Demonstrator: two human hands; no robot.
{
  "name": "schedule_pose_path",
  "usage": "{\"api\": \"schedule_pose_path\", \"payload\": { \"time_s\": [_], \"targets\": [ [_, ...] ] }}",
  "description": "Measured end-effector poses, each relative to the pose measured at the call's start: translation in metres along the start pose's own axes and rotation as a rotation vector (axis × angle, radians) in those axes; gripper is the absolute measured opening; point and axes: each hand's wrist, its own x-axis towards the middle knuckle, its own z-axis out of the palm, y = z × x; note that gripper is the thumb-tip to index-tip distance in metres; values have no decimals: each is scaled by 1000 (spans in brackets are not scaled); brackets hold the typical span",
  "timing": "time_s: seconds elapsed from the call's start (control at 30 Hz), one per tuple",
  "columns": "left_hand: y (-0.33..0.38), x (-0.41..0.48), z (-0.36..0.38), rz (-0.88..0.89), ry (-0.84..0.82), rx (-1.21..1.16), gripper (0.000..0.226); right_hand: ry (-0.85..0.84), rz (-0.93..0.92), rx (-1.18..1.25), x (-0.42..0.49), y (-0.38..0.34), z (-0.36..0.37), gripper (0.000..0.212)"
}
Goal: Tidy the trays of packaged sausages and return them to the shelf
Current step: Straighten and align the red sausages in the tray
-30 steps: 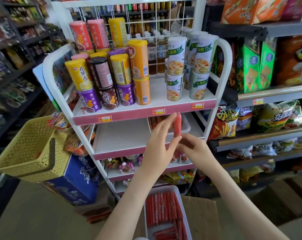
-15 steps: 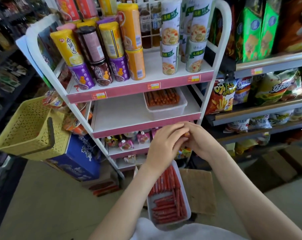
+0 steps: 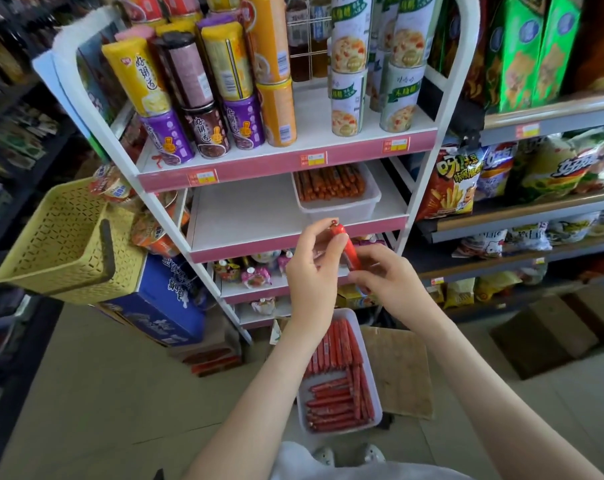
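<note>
Red-wrapped, one sausage (image 3: 348, 249) stands nearly upright at the frame's centre, held between two hands. The left hand (image 3: 311, 271) pinches its upper end with thumb and fingertips. The right hand (image 3: 392, 284) curls its fingers round the lower end. Both forearms reach up from the bottom edge. Two white trays of sausages show: the shelf tray (image 3: 338, 210) on the middle shelf (image 3: 245, 216) just above the hands, and the floor tray (image 3: 342, 432) below them.
</note>
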Motion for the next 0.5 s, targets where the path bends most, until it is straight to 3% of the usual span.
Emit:
{"api": "schedule_pose_path", "payload": {
  "time_s": [0.13, 0.27, 0.37, 0.5],
  "targets": [
    [1, 2, -7, 39, -83, -50, 31, 51, 85, 214, 3, -9, 6, 24],
    [-12, -1, -12, 11, -326, 74, 40, 38, 273, 862, 12, -15, 7, 19],
    [-21, -5, -17, -13, -470, 70, 43, 135, 490, 1235, 21, -21, 5, 20],
    [-33, -3, -19, 186, -323, 201, 38, 147, 654, 1388, 28, -16, 10, 17]
  ]
}}
